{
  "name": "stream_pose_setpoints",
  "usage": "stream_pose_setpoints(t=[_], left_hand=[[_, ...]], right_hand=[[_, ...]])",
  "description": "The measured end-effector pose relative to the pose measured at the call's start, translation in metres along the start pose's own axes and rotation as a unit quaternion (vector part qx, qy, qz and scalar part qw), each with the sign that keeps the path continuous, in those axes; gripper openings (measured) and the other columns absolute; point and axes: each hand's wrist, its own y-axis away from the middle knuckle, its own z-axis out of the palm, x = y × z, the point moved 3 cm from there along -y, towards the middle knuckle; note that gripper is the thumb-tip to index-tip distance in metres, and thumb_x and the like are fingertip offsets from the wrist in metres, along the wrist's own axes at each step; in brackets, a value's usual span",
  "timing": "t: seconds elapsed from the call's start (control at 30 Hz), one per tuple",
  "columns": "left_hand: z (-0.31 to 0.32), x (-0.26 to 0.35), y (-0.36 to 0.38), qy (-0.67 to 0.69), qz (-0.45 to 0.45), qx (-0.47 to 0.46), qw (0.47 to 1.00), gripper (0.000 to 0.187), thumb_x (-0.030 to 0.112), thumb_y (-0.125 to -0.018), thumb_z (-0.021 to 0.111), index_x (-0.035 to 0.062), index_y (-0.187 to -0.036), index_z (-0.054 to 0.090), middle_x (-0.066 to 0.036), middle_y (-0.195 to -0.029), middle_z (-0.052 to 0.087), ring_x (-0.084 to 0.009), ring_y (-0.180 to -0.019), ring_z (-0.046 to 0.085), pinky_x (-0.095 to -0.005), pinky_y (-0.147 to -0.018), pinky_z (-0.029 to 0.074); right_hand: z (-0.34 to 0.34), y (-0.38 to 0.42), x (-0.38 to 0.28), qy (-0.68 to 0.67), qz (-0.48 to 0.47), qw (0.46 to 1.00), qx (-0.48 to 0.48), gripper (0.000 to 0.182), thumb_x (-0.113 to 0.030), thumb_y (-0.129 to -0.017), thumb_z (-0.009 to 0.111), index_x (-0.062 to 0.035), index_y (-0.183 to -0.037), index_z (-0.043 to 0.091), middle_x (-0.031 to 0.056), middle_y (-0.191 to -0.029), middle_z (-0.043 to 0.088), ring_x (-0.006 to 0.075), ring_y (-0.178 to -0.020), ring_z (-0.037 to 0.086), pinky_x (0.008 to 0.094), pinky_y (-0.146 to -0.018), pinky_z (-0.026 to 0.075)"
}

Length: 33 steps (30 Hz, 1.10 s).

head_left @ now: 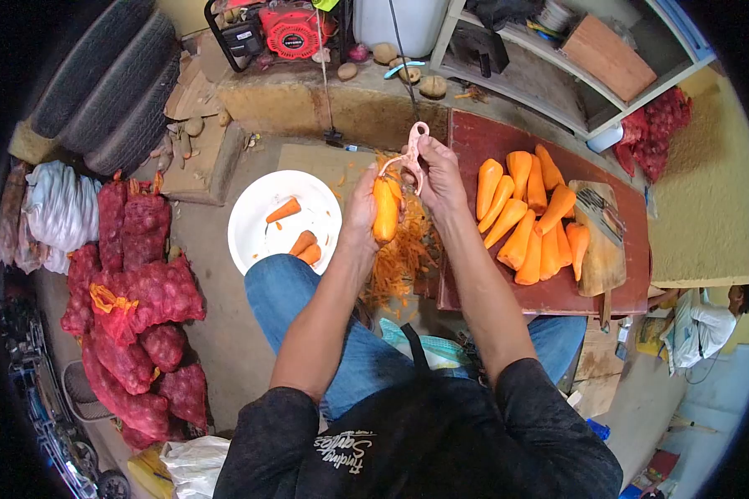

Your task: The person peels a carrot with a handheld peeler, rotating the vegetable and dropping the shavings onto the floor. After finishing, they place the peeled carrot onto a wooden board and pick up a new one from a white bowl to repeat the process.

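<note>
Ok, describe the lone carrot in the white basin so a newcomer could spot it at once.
On the person's left is a big round white basin. Inside, near the denim-covered knee, two carrots lie close together. The carrot you want lies apart from that pair, nearer the basin's middle and farther from the knee.

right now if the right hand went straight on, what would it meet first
The right hand, holding the peeler, would probably meet the concrete ledge first; the dark cord shows in that line too, but its depth is unclear.
</note>
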Motion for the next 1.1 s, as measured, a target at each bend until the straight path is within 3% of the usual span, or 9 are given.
stream_pose_setpoints(t=[0.17, 0.3, 0.33, 0.47, 0.57, 0.67, 0.87, 1.0, 1.1], left_hand=[[-0.002, 0.002, 0.011, -0.007, -0.01, 0.019, 1.0, 0.045, 0.043, -0.105, 0.042, 0.0024, -0.113, 0.058, -0.011, -0.077, 0.064, -0.0208, -0.056, 0.063, -0.03, -0.043, 0.054], [0.004, 0.004, 0.005, -0.018, 0.03, 0.043, 0.998, 0.044, 0.045, -0.105, 0.043, 0.0029, -0.103, 0.057, -0.01, -0.072, 0.063, -0.0212, -0.053, 0.062, -0.0295, -0.043, 0.052], [0.007, 0.006, 0.012, -0.074, 0.032, 0.047, 0.996, 0.04, 0.044, -0.104, 0.044, 0.0055, -0.1, 0.054, -0.01, -0.07, 0.062, -0.0208, -0.052, 0.062, -0.0305, -0.041, 0.051], [0.02, 0.001, 0.024, -0.135, 0.063, 0.056, 0.987, 0.037, 0.044, -0.104, 0.045, 0.0083, -0.095, 0.052, -0.01, -0.069, 0.06, -0.0192, -0.05, 0.059, -0.0318, -0.04, 0.05], [0.025, 0.011, 0.031, -0.134, 0.073, 0.075, 0.985, 0.039, 0.046, -0.104, 0.045, 0.0079, -0.099, 0.052, -0.009, -0.072, 0.06, -0.0188, -0.051, 0.059, -0.0312, -0.041, 0.051], [0.026, 0.015, 0.029, -0.038, 0.032, 0.025, 0.998, 0.031, 0.036, -0.1, 0.052, 0.0064, -0.107, 0.051, -0.01, -0.075, 0.058, -0.0191, -0.054, 0.058, -0.0325, -0.042, 0.052], [0.04, 0.012, 0.041, -0.277, 0.115, -0.027, 0.954, 0.05, 0.006, -0.069, 0.061, 0.003, -0.117, 0.047, -0.01, -0.085, 0.057, -0.0171, -0.06, 0.058, -0.0301, -0.05, 0.052], [0.036, 0.005, 0.036, -0.273, 0.112, -0.018, 0.955, 0.047, 0.007, -0.064, 0.066, 0.0045, -0.108, 0.048, -0.004, -0.089, 0.054, -0.0143, -0.071, 0.055, -0.0275, -0.063, 0.049], [0.043, 0.01, 0.038, -0.234, 0.085, -0.016, 0.968, 0.048, 0.007, -0.064, 0.066, 0.004, -0.108, 0.048, -0.005, -0.089, 0.053, -0.0146, -0.072, 0.056, -0.0284, -0.064, 0.05]], right_hand=[[0.008, 0.007, 0.012, -0.03, 0.024, 0.999, 0.027, 0.021, -0.024, -0.101, 0.058, -0.0031, -0.096, 0.058, 0.0103, -0.078, 0.065, 0.0188, -0.06, 0.065, 0.03, -0.042, 0.05], [0.007, -0.006, 0.007, -0.048, 0.015, 0.999, 0.016, 0.021, -0.02, -0.102, 0.055, 0.0002, -0.107, 0.059, 0.0138, -0.085, 0.067, 0.0187, -0.06, 0.064, 0.0299, -0.043, 0.049], [-0.003, -0.013, 0.009, -0.035, 0.002, 0.997, 0.074, 0.017, -0.015, -0.102, 0.052, -0.0003, -0.105, 0.059, 0.0134, -0.083, 0.067, 0.0185, -0.06, 0.064, 0.0304, -0.043, 0.049], [-0.046, -0.027, -0.007, 0.04, -0.008, 0.998, 0.046, 0.015, -0.016, -0.102, 0.052, -0.002, -0.099, 0.057, 0.0107, -0.081, 0.064, 0.0173, -0.06, 0.063, 0.0292, -0.045, 0.049], [-0.01, 0.012, -0.031, 0.071, -0.02, 0.995, 0.073, 0.016, -0.02, -0.102, 0.055, -0.0049, -0.095, 0.056, 0.0073, -0.075, 0.061, 0.0175, -0.054, 0.06, 0.0281, -0.042, 0.047], [0.019, 0.043, -0.042, 0.031, -0.054, 0.997, 0.049, 0.015, -0.02, -0.101, 0.057, -0.0052, -0.098, 0.055, 0.006, -0.076, 0.062, 0.0154, -0.056, 0.06, 0.0272, -0.043, 0.047], [0.017, 0.018, -0.055, 0.068, -0.112, 0.991, 0.025, 0.017, -0.02, -0.101, 0.058, -0.0042, -0.098, 0.053, 0.0054, -0.074, 0.06, 0.0135, -0.054, 0.056, 0.0266, -0.045, 0.045], [0.035, 0.028, -0.069, 0.075, -0.069, 0.995, -0.006, 0.017, -0.02, -0.1, 0.06, -0.0045, -0.096, 0.055, 0.0055, -0.074, 0.06, 0.013, -0.055, 0.057, 0.0267, -0.047, 0.046], [0.043, 0.04, -0.054, 0.104, -0.05, 0.993, -0.034, 0.015, -0.019, -0.099, 0.062, -0.0054, -0.098, 0.055, 0.0049, -0.076, 0.061, 0.0133, -0.059, 0.06, 0.0258, -0.05, 0.049]])
